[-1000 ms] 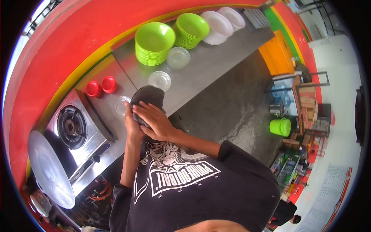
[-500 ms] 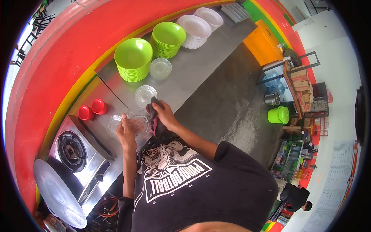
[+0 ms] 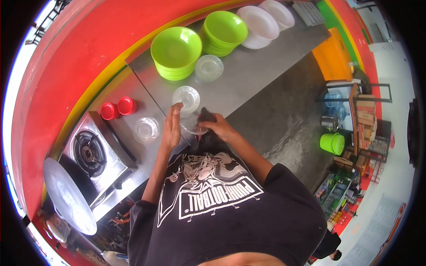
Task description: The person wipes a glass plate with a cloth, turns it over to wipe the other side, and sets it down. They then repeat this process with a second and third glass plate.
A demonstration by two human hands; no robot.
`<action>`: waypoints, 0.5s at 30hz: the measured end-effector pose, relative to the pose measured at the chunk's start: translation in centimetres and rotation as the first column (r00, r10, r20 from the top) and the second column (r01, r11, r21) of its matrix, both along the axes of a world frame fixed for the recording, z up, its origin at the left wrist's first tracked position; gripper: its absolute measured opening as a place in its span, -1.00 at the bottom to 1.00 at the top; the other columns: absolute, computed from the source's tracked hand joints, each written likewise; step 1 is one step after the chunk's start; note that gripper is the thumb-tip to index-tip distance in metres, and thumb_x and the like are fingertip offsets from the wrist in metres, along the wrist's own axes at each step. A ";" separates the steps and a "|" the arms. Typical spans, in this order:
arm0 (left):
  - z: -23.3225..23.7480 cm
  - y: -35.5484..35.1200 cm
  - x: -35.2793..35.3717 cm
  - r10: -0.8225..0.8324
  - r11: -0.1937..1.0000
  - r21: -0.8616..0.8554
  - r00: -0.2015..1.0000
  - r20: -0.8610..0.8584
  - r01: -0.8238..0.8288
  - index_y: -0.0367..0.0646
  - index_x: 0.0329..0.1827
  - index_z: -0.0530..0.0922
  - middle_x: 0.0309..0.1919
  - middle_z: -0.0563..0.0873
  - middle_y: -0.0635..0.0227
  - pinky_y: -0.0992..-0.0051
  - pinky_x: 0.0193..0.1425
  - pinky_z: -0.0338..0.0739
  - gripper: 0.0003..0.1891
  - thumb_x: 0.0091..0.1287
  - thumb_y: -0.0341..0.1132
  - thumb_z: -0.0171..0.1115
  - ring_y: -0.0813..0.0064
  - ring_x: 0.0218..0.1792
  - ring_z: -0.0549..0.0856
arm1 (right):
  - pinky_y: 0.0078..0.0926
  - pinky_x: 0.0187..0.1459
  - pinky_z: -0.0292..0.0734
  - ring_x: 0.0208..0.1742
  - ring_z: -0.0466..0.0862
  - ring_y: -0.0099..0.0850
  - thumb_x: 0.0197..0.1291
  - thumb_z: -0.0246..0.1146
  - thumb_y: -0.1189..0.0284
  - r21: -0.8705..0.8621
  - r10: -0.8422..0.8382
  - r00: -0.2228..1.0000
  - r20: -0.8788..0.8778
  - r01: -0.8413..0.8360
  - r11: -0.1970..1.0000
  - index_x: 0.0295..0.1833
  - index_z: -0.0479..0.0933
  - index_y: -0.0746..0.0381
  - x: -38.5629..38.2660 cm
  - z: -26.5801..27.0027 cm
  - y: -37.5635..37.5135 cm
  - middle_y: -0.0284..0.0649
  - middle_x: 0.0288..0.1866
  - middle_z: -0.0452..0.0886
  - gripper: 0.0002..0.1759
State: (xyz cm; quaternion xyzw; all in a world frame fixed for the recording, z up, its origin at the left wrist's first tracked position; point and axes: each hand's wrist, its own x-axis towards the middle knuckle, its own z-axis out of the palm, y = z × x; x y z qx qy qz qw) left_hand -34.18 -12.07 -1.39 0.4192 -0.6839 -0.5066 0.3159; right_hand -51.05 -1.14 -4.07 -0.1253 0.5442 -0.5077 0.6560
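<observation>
Between my two hands, in front of my chest, is a clear glass dish (image 3: 191,123). My left hand (image 3: 172,124) is at its left edge, fingers pointing up and thumb side against the glass. My right hand (image 3: 216,126) pinches a dark cloth (image 3: 205,116) against the dish's right side. Another clear dish (image 3: 186,99) rests on the steel counter (image 3: 159,84) just beyond my fingers. A further clear dish (image 3: 146,130) lies on the counter to the left, apart from my hands.
Green bowls (image 3: 176,51) and white plates (image 3: 258,25) stand stacked along the wall, near a clear bowl (image 3: 209,68). Two red cups (image 3: 127,106) stand by the gas stove (image 3: 90,153); a large metal lid (image 3: 69,197) leans at its left. A person (image 3: 327,246) is at the lower right.
The view has shifted, so the counter items appear farther right. The dish in my hands has moved away from the left-hand dish, which now shows fully. The dish in my hands looks more tilted.
</observation>
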 end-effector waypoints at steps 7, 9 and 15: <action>-4.6 -2.0 0.2 -0.144 0.981 0.176 0.900 0.412 0.077 -0.20 0.24 0.51 -0.21 0.71 -0.17 0.06 -0.14 0.59 -0.67 0.63 -0.20 -0.07 -0.26 -0.16 0.70 | -0.48 -0.07 0.60 -0.19 0.70 -0.51 0.19 0.51 0.37 -0.015 -0.066 0.802 -0.594 0.071 0.997 -0.05 0.63 0.41 -0.8 -4.8 -2.6 -0.20 -0.20 0.75 -0.64; -5.9 -2.4 -0.2 -0.036 0.999 -0.002 0.918 0.394 0.040 -0.13 0.26 0.51 -0.31 0.71 -0.20 -0.06 -0.18 0.57 -0.69 0.61 -0.23 -0.05 -0.33 -0.23 0.68 | -0.46 -0.10 0.60 -0.22 0.70 -0.50 0.18 0.52 0.35 -0.021 -0.066 0.773 -0.631 0.068 0.997 -0.10 0.62 0.40 -0.7 -5.6 -3.8 -0.18 -0.25 0.74 -0.65; -7.3 -3.2 -2.2 0.137 0.990 -0.105 0.809 0.571 -0.094 0.09 0.37 0.52 -0.49 0.71 -0.10 -0.10 -0.28 0.58 -0.65 0.59 -0.19 0.04 -0.24 -0.39 0.72 | -0.41 -0.13 0.61 -0.26 0.72 -0.43 0.15 0.53 0.32 0.068 0.024 0.817 -0.576 0.019 0.998 -0.13 0.59 0.38 -2.6 -7.1 -6.7 -0.15 -0.29 0.74 -0.63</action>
